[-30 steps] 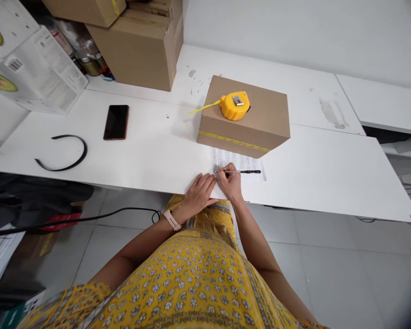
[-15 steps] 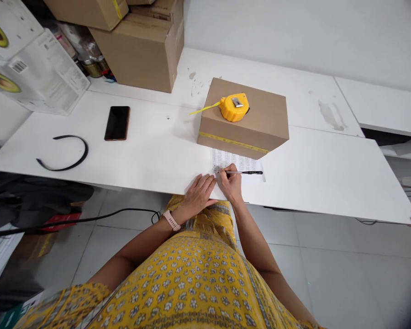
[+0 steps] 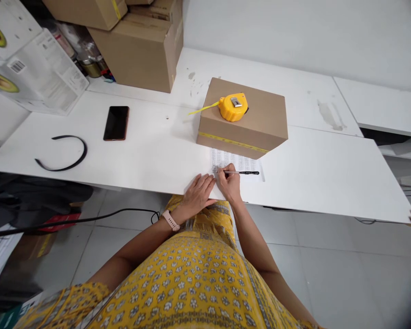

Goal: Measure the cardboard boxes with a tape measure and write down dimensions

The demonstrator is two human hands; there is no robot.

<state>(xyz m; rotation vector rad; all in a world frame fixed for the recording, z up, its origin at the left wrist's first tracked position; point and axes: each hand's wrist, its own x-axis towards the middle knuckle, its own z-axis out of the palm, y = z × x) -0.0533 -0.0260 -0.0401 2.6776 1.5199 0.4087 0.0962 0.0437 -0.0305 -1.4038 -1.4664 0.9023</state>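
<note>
The right hand (image 3: 230,183) has its fingers curled closed around a black pen (image 3: 241,172). The pen lies nearly level, its tip at the left on a printed sheet of paper (image 3: 238,163), its tail pointing right. The sheet sits at the near edge of the white table (image 3: 329,173), its far part tucked under a small cardboard box (image 3: 256,119).

The left hand (image 3: 198,194) lies palm down just beside the right hand, fingers loosely spread and flat on the table, holding nothing. A pale watch (image 3: 171,220) sits on its wrist.

On top of the small box rests a yellow tape measure (image 3: 232,106) with a short length of tape drawn out to the left.

Well apart to the left: a dark phone (image 3: 116,122) lying flat, then a black curved band (image 3: 65,155). Larger cartons (image 3: 144,45) stand at the far left of the table.
</note>
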